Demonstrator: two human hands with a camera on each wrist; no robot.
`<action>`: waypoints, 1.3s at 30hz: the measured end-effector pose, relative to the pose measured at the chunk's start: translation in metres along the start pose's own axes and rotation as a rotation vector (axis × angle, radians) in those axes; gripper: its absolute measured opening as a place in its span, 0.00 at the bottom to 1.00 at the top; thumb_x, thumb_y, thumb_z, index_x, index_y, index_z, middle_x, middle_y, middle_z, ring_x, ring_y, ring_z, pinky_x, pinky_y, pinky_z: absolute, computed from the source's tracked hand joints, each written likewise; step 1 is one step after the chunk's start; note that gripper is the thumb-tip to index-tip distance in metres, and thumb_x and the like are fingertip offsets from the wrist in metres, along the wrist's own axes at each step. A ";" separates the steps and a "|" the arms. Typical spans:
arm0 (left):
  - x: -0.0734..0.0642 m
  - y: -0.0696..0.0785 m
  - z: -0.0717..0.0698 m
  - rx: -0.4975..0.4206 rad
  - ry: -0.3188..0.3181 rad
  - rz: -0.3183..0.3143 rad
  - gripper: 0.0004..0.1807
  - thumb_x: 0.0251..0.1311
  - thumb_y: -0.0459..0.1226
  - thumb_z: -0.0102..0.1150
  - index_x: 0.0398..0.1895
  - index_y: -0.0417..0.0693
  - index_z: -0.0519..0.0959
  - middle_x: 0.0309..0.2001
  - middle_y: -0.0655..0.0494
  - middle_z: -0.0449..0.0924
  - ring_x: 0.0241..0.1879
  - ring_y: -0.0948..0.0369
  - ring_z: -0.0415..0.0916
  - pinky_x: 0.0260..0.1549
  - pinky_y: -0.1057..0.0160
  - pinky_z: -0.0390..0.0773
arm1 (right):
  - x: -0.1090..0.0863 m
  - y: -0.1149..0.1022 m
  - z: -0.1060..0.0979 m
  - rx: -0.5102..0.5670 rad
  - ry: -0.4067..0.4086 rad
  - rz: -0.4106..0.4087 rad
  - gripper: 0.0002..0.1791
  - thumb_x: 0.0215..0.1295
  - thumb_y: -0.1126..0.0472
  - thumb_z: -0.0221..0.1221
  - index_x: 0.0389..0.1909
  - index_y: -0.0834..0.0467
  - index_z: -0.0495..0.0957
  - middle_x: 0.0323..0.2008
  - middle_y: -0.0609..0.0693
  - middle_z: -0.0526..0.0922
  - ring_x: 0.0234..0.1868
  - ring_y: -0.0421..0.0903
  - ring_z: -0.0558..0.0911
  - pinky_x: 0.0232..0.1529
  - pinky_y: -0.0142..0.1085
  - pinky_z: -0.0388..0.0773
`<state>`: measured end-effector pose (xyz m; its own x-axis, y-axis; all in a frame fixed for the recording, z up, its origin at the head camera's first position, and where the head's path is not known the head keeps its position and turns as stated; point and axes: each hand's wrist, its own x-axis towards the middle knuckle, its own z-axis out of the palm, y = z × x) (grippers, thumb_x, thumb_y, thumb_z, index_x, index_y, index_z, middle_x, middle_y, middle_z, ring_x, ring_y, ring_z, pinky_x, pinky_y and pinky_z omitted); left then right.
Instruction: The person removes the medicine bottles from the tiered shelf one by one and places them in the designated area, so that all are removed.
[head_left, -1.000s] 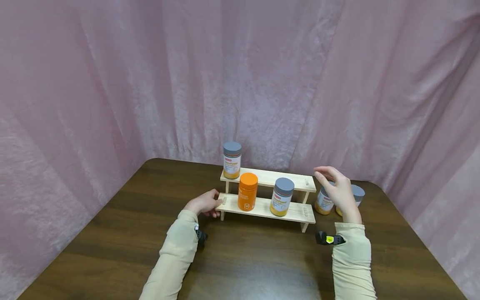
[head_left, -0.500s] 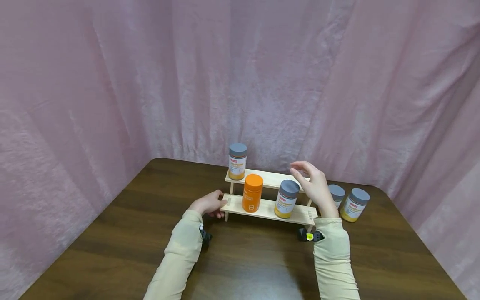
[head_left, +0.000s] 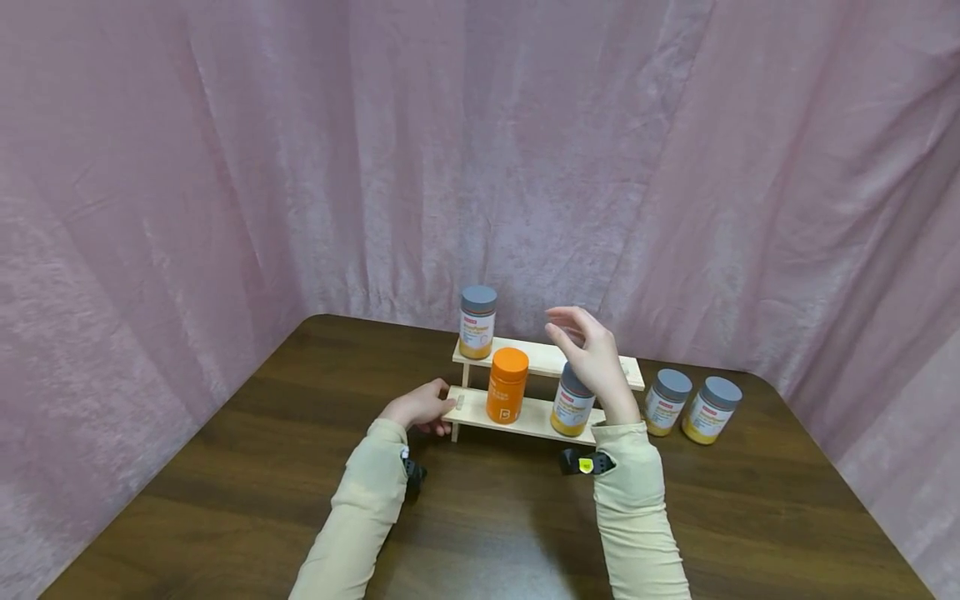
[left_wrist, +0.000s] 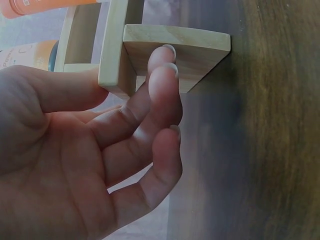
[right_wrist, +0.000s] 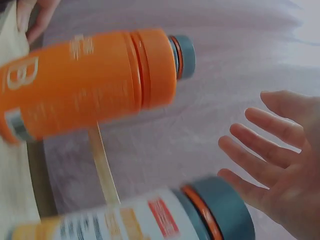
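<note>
In the head view a two-step wooden rack point(head_left: 542, 360) is seen on a dark table point(head_left: 225, 467). The left hand point(head_left: 420, 408) is laid against the rack's left end, at the lower step. The right hand point(head_left: 592, 358) is held open above the grey-lidded jar point(head_left: 572, 407) standing upright on the lower step, its long axis vertical and its lid upward; whether it is touched cannot be told here. An orange bottle point(head_left: 507, 386) stands upright just left of that jar, another grey-lidded jar point(head_left: 477, 322) is set on the upper step's left end, and two more jars point(head_left: 690, 407) stand on the table right of the rack.

In the left wrist view, what the head view hides is shown: the fingertips point(left_wrist: 165, 75) are pressed together against the end of the lower board point(left_wrist: 177, 52), the thumb on the post beside it.

In the right wrist view the fingers point(right_wrist: 260, 145) are shown spread and straight, apart from the jar's lid point(right_wrist: 220, 207), nothing being gripped.

Compared with a second ago, the right hand has been moved leftward from the two table jars to above the rack; the left hand is unchanged
</note>
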<state>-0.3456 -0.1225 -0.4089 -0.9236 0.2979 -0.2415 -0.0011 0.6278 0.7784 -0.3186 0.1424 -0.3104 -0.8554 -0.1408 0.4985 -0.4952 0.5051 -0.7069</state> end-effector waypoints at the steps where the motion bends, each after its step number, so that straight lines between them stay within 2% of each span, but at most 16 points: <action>1: 0.000 0.000 0.000 0.002 0.001 0.003 0.15 0.73 0.39 0.44 0.56 0.40 0.64 0.19 0.55 0.80 0.17 0.67 0.74 0.24 0.66 0.69 | 0.002 -0.001 0.003 0.013 -0.005 0.001 0.19 0.70 0.56 0.56 0.58 0.59 0.74 0.58 0.58 0.78 0.61 0.56 0.77 0.64 0.51 0.69; 14: 0.006 0.000 0.005 -0.008 0.004 -0.004 0.14 0.73 0.39 0.45 0.55 0.41 0.64 0.21 0.52 0.82 0.17 0.68 0.74 0.24 0.67 0.69 | 0.010 0.001 0.035 0.068 -0.099 0.049 0.24 0.70 0.57 0.56 0.65 0.56 0.68 0.62 0.58 0.75 0.63 0.56 0.75 0.65 0.50 0.69; 21: 0.004 -0.001 0.003 -0.005 0.002 -0.006 0.15 0.73 0.39 0.45 0.56 0.40 0.64 0.20 0.54 0.81 0.17 0.68 0.74 0.24 0.67 0.69 | 0.019 -0.004 0.046 0.017 -0.170 0.104 0.29 0.70 0.53 0.56 0.70 0.50 0.62 0.67 0.58 0.71 0.65 0.60 0.73 0.63 0.52 0.70; 28: 0.007 -0.001 0.005 -0.012 0.002 -0.010 0.15 0.73 0.39 0.45 0.56 0.41 0.65 0.19 0.54 0.81 0.17 0.67 0.74 0.24 0.67 0.69 | 0.027 -0.012 0.054 0.053 -0.167 0.171 0.34 0.68 0.52 0.58 0.72 0.52 0.60 0.67 0.59 0.70 0.66 0.59 0.72 0.65 0.51 0.68; 33: 0.010 0.000 0.006 -0.017 0.004 -0.011 0.16 0.73 0.39 0.45 0.57 0.40 0.64 0.19 0.55 0.79 0.17 0.67 0.73 0.25 0.66 0.69 | 0.035 -0.015 0.060 0.030 -0.172 0.231 0.36 0.68 0.50 0.58 0.73 0.53 0.56 0.68 0.60 0.68 0.67 0.59 0.71 0.65 0.52 0.68; 39: 0.007 -0.003 0.006 -0.001 0.019 -0.023 0.14 0.73 0.40 0.46 0.54 0.41 0.65 0.18 0.56 0.79 0.17 0.67 0.74 0.25 0.66 0.70 | 0.044 -0.013 0.070 -0.006 -0.216 0.265 0.37 0.69 0.47 0.56 0.74 0.53 0.54 0.69 0.59 0.67 0.68 0.57 0.70 0.66 0.51 0.67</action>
<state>-0.3502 -0.1184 -0.4164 -0.9305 0.2696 -0.2479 -0.0226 0.6333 0.7736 -0.3604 0.0704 -0.3141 -0.9669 -0.1809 0.1799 -0.2513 0.5535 -0.7941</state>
